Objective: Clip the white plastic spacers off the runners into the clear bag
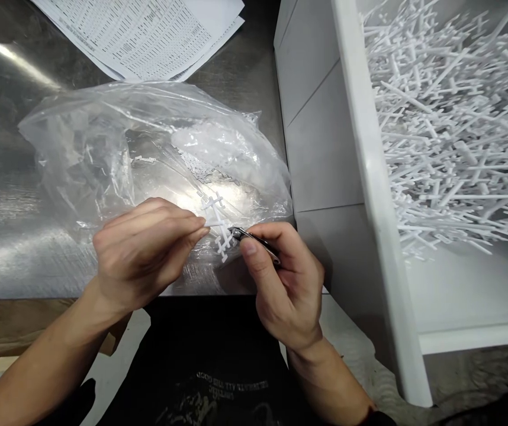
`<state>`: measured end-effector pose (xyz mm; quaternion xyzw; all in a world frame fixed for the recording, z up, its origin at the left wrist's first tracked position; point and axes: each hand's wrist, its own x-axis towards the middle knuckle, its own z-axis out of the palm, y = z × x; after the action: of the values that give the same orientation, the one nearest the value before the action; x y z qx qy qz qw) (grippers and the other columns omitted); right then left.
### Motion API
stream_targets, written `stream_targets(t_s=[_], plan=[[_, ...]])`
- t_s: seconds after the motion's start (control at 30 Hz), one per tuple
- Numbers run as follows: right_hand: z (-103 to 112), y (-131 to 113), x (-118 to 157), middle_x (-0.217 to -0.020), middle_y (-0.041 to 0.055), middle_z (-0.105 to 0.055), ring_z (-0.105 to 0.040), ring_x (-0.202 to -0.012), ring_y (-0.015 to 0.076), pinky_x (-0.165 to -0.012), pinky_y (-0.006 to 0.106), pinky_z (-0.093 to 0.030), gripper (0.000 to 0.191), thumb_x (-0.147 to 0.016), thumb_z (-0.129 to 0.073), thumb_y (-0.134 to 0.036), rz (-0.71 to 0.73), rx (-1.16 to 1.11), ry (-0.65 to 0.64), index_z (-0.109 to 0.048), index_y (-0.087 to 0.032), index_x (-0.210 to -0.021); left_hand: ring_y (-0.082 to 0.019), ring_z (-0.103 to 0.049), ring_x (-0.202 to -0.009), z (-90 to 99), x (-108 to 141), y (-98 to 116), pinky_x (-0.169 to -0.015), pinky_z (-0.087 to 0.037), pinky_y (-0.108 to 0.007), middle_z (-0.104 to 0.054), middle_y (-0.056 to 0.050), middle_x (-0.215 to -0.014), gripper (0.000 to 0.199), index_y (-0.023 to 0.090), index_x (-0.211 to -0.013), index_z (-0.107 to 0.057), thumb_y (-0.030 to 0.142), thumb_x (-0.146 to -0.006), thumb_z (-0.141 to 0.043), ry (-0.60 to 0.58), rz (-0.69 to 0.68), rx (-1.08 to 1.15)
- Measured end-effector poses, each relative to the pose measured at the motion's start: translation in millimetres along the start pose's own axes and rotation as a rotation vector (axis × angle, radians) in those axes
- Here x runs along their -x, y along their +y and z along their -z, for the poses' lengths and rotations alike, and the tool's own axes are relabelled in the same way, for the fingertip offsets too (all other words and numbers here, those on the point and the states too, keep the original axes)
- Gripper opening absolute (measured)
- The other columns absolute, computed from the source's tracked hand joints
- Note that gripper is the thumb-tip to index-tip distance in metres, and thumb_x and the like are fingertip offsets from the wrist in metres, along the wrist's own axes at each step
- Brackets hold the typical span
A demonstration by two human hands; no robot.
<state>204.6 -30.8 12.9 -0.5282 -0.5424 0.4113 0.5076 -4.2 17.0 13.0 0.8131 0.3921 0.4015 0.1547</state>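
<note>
Between the fingertips of my left hand [154, 248] is the stem of a white branched plastic sprue [214, 204] with small parts on its arms. My right hand [283, 272] is closed around a small dark metal tool, seemingly a nail clipper [260, 241]. Its jaws touch or nearly touch the sprue; I cannot tell whether they bite on it. Below the hands' work lies a clear plastic bag [89, 136], spread on the metal table. Small white pieces [201, 165] show in or under the bag's film.
To the right stands a white bin [369, 177] heaped with white plastic sprues [453, 130]. Printed sheets [147, 35] lie at the back of the metal table [0, 177]. Brown paper or cardboard [23, 325] sits below the table's front edge at left.
</note>
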Motion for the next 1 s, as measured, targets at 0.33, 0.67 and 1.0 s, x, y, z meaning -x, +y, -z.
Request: stream_targets(t_s=[0.33, 0.67, 1.0], plan=[[2.6, 1.0, 8.9, -0.077, -0.0031, -0.062, -0.057, -0.059, 0.0162, -0.051, 0.029, -0.051, 0.015, -0.104, -0.076, -0.02, -0.02, -0.08, -0.01, -0.075, -0.033, -0.112, -0.014, -0.079, -0.08, -6.6, 2.7, -1.6, -0.077, -0.067, -0.035, -0.083, 0.002, -0.089, 0.018, 0.024, -0.107, -0.074, 0.009, -0.101, -0.082, 0.07, 0.007, -0.079], [-1.3, -1.1, 5.7, -0.08, -0.0043, -0.064, -0.061, -0.065, 0.0154, -0.057, 0.029, -0.054, 0.015, -0.104, -0.077, -0.019, 0.014, -0.055, -0.073, -0.074, -0.029, -0.115, -0.015, -0.079, -0.077, -6.6, 2.8, -4.3, -0.075, -0.067, -0.036, -0.083, 0.003, -0.089, 0.017, 0.026, -0.104, -0.074, 0.009, -0.102, -0.079, 0.052, -0.053, -0.143], [-10.5, -1.0, 0.8, -0.072, -0.0065, -0.057, -0.049, -0.06, 0.0113, -0.054, 0.026, -0.042, 0.011, -0.113, -0.071, -0.029, -0.142, -0.176, -0.006, -0.072, -0.024, -0.104, -0.014, -0.078, -0.075, -11.7, 3.4, -7.8, -0.071, -0.061, -0.032, -0.083, 0.002, -0.087, 0.017, 0.02, -0.101, -0.075, 0.003, -0.098, -0.08, 0.066, -0.109, -0.272]])
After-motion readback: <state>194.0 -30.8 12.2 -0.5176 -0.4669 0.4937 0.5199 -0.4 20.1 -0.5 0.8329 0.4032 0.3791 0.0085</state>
